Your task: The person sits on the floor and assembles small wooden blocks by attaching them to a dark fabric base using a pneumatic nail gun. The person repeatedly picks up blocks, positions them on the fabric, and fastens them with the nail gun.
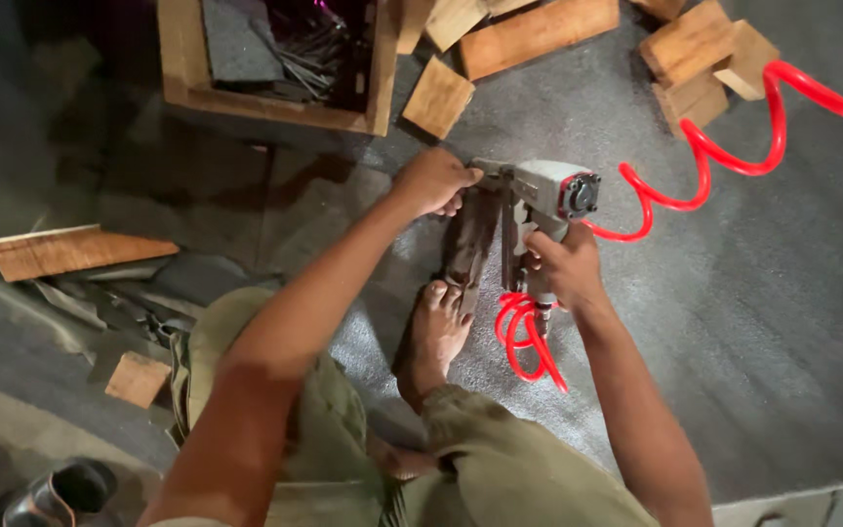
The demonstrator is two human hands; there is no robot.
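I see my right hand point(566, 265) clenched on the grey pneumatic nail gun point(548, 195) with its coiled red air hose point(695, 166), while my left hand point(433, 181) grips the gun's nose above the dark upright wooden strip point(467, 249) running toward my foot point(433, 337).

A rough woodworking shop, worked at floor level: cut wood blocks point(438, 96) lie scattered on the grey floor point(753, 322), a wooden box point(275, 63) holds metal strips, and a red coiled air hose point(704, 161) feeds a nail gun point(548, 195).

Dim; dark corners; perhaps slight blur
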